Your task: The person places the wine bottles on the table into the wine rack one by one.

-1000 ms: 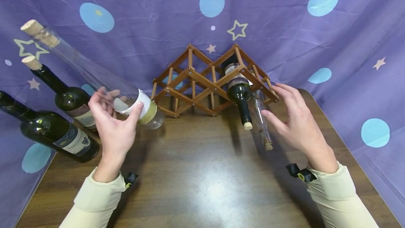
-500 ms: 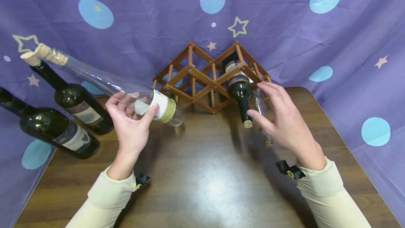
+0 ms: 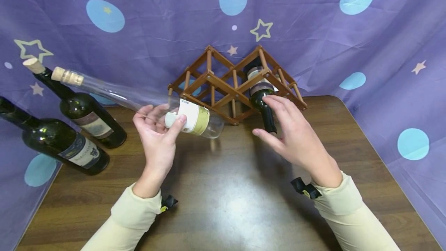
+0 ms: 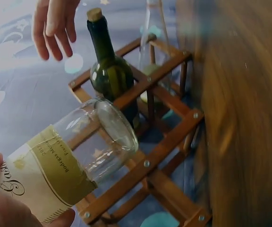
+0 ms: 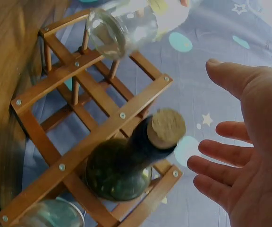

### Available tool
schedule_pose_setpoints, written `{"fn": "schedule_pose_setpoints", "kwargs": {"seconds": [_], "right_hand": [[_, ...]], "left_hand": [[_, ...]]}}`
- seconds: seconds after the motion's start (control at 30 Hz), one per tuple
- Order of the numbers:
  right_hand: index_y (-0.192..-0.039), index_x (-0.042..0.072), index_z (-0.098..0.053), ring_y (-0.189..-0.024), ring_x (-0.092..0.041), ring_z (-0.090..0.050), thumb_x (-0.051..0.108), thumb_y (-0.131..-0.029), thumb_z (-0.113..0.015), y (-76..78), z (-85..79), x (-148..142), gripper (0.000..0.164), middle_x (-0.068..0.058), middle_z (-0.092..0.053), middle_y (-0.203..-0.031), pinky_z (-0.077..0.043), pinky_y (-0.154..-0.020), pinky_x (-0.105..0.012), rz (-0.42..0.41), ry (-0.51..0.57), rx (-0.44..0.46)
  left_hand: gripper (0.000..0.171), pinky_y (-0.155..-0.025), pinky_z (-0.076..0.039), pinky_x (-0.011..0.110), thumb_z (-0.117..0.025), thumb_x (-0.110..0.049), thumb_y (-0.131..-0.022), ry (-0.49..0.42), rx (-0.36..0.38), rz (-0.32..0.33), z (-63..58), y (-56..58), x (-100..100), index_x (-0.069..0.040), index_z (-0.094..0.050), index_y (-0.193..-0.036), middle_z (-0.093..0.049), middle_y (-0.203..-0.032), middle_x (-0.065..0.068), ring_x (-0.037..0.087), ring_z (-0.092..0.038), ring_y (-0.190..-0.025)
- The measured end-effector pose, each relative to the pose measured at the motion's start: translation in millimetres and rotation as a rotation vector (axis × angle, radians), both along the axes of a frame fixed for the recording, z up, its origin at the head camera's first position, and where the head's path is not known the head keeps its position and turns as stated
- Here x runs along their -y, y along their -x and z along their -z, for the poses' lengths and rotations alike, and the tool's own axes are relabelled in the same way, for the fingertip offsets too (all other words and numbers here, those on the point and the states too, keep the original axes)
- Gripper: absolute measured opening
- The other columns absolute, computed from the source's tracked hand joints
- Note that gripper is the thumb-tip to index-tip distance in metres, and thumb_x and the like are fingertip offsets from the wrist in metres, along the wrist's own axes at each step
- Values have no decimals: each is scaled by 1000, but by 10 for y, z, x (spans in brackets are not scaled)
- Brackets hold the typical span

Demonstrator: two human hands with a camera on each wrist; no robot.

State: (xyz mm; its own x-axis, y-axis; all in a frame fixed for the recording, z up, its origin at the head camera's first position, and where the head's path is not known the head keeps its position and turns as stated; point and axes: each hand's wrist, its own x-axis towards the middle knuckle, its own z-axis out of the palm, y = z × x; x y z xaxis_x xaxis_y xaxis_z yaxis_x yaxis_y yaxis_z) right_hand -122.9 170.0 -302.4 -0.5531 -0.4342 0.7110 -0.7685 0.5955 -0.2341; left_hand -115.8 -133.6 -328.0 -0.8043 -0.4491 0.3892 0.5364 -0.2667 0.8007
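A clear glass bottle (image 3: 196,118) with a white and olive label and a cork lies tilted in my left hand (image 3: 155,140), its base pointing right. My fingers and thumb grip it around the label, close to the wooden wine rack (image 3: 222,85). In the rack, a dark green corked bottle (image 3: 260,99) sticks out neck first. My right hand (image 3: 296,136) hovers by that neck, fingers extended and holding nothing; the right wrist view shows it apart from the cork (image 5: 168,127). Beside the green bottle, the rack also holds a clear bottle (image 4: 152,23), mostly hidden in the head view.
Two dark green bottles stand at the table's left: a corked one (image 3: 92,121) and a labelled one (image 3: 66,144) in front of it. A purple curtain (image 3: 156,22) with stars and blue dots hangs behind the wooden table (image 3: 223,196).
My left hand has carried the clear bottle rightward toward the rack, tipping it nearer to level. My right hand has moved left from the rack's right end to the green bottle's neck.
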Motion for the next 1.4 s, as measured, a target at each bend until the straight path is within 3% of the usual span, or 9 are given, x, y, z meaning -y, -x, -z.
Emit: {"fn": "schedule_pose_setpoints", "kwargs": {"seconds": [0.37,0.57,0.8,1.0,1.4], "right_hand": [[-145,-1,-46,-131,-31,-46,43,-84,-75,-31,58,236,81,-16,-50,-142,-31,-112,-40,1,-91,6],[-147,1,-43,-131,-31,-46,49,-82,-77,-33,99,378,87,-15,-49,-142,-31,-112,-40,12,-132,28],[-148,2,-42,-127,-29,-49,51,-77,-81,-32,135,486,95,-13,-50,-141,-34,-111,-39,23,-182,26],[-145,-2,-44,-126,-29,-50,50,-76,-82,-23,186,530,93,-15,-51,-139,-37,-109,-39,42,-222,26],[-143,-3,-44,-125,-29,-50,40,-78,-82,11,217,542,86,-15,-53,-135,-33,-111,-35,7,-204,22]], "left_hand": [[64,-75,-54,26,-69,20,-77,-160,-10,145,59,-32,-248,-6,-33,-124,-55,-118,21,21,-61,-88],[61,-81,-53,30,-68,19,-78,-224,-2,186,97,-67,-356,-8,-34,-120,-57,-118,18,26,-60,-98],[62,-84,-53,32,-69,17,-79,-259,-27,214,139,-104,-418,-6,-35,-125,-57,-118,17,27,-61,-98],[60,-82,-54,31,-72,14,-80,-315,-2,260,153,-153,-461,-9,-36,-123,-55,-117,14,23,-62,-93],[58,-79,-54,28,-73,11,-81,-322,-34,307,203,-176,-514,-14,-41,-121,-58,-115,10,23,-62,-94]]}}
